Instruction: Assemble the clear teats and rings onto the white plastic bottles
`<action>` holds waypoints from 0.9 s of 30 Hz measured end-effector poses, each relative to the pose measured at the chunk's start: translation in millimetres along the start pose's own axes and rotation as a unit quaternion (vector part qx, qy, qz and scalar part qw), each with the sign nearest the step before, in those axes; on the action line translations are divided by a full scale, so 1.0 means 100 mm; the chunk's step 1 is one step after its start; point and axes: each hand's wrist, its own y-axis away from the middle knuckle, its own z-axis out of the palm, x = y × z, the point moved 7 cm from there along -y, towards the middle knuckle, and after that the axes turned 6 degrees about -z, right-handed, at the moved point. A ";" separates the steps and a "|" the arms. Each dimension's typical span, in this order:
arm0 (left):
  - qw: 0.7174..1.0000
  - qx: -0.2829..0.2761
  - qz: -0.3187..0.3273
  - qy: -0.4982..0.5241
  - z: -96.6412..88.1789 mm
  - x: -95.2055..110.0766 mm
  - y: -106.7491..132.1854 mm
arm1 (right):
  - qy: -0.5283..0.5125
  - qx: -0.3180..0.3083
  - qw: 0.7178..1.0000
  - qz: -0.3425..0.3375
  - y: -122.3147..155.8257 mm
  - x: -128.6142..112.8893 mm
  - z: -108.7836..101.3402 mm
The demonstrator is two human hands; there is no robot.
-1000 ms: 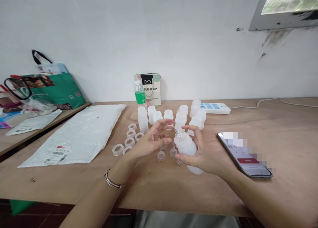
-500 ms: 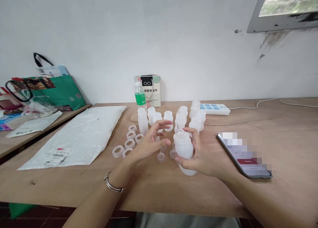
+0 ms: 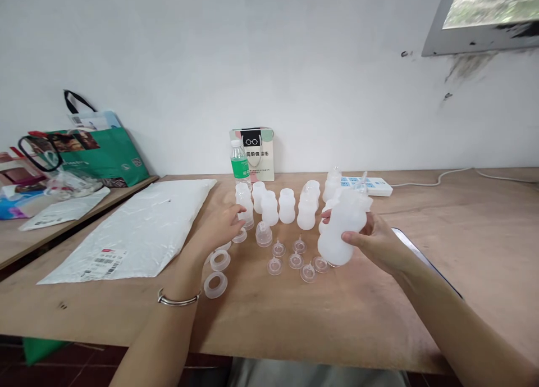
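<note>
My right hand is wrapped round a white translucent baby bottle, tilted to the right, with a clear nipple at its top. My left hand is stretched over the left side of the table, thumb and index finger apart, nothing visible between them. Close by its fingertips are a stack of clear caps and a collar ring; I cannot tell whether it touches them. Nearer to me lie more rings. Loose nipples and a clear cap lie mid-table.
White bottles stand in a row behind. Further back are a green-labelled water bottle, a paper bag and a power strip. A white mailing bag lies left; a phone lies right, partly hidden by my arm.
My left hand has moved left, away from the bottle, to the rings and caps. My right hand has carried the bottle up and to the right, tilting it.
</note>
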 end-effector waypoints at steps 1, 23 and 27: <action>1.000 -0.009 0.017 -0.008 0.03 0.02 0.00 | -0.007 0.004 1.000 -0.001 0.00 0.00 0.01; 0.863 0.015 0.114 0.492 -0.13 0.65 0.29 | 0.135 -0.145 0.975 0.097 0.13 0.14 0.53; 0.876 -0.051 0.159 0.452 0.04 0.82 0.36 | 0.181 -0.146 0.968 0.090 0.14 0.10 0.57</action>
